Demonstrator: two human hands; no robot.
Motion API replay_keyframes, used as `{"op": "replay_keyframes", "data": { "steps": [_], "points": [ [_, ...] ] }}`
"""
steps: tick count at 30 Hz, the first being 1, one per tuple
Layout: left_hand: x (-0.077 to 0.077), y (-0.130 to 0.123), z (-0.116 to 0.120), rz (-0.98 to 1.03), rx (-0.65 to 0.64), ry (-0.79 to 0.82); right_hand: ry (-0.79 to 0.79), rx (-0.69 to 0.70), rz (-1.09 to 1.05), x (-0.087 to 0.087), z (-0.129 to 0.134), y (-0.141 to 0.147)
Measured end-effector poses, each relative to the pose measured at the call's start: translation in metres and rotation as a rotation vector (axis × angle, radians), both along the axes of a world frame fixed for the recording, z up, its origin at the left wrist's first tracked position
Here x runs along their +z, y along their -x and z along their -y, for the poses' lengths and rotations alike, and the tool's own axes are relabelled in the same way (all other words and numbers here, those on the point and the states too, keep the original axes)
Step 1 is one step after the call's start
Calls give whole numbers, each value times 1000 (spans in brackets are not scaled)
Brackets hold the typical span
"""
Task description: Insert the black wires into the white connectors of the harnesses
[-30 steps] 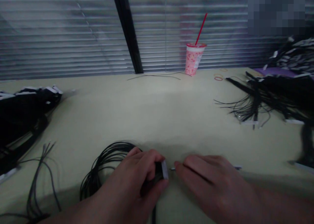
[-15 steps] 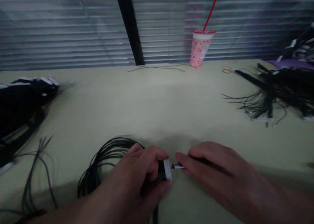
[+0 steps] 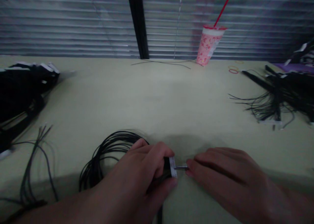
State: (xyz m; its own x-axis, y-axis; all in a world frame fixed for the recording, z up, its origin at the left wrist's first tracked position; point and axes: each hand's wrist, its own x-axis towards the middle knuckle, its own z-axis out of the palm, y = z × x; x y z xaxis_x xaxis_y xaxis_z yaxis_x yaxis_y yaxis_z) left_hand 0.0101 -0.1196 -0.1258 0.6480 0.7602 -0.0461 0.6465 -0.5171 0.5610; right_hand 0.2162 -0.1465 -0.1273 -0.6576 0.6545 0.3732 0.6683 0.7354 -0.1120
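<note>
My left hand [image 3: 144,175] is closed round a white wire connector [image 3: 173,167], thumb below and fingers above, its face turned to the right. A bundle of black wires [image 3: 115,142] arcs over the table beside this hand. My right hand [image 3: 228,181] pinches a thin pointed metal tool [image 3: 181,167]; the rest of it is hidden in the fingers, so its kind is unclear. The tool's tip meets the connector's face, but whether it is inside a slot I cannot tell.
Black cables with white ends [image 3: 26,89] are heaped at the left, above loose wires [image 3: 36,165]. More black cables [image 3: 277,93] lie at the right near rubber bands [image 3: 233,71]. A pink cup [image 3: 210,45] with a red straw stands by the blinds [image 3: 73,24].
The metal tool's tip has come from a small gap to the connector's face, with more of its thin end showing. The whole view has shifted slightly.
</note>
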Motion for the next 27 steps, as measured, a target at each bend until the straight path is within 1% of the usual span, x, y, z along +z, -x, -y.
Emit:
{"op": "replay_keyframes", "data": {
  "steps": [3, 7, 9, 12, 15, 17, 20, 21, 23, 27],
  "points": [
    [1, -1, -1, 7, -3, -12, 19, -6, -15, 0, -1, 0],
    [4, -1, -1, 34, -42, -43, -18, -18, -59, -2, -1, 0],
    [4, -1, -1, 42, -47, -67, -1, -39, -95, -4, 1, 2],
    [2, 0, 0, 42, -45, -77, 58, -114, -163, -8, 3, 5],
    [1, 1, 0, 27, -37, -62, 114, -242, -218, -8, 4, 3],
    [2, 1, 0, 19, -24, -59, 112, -214, -189, -5, 2, -2],
    [3, 1, -1, 18, -35, -59, 6, -80, -56, -1, -2, -10],
    [3, 1, -1, 17, -44, -59, -26, -65, -26, -1, -2, -12],
    [3, 1, -1, 15, -58, -64, -56, -67, -13, 0, -3, -12],
    [2, 1, 0, 2, -46, -64, -70, 18, -48, 4, -2, -6]
  ]
}}
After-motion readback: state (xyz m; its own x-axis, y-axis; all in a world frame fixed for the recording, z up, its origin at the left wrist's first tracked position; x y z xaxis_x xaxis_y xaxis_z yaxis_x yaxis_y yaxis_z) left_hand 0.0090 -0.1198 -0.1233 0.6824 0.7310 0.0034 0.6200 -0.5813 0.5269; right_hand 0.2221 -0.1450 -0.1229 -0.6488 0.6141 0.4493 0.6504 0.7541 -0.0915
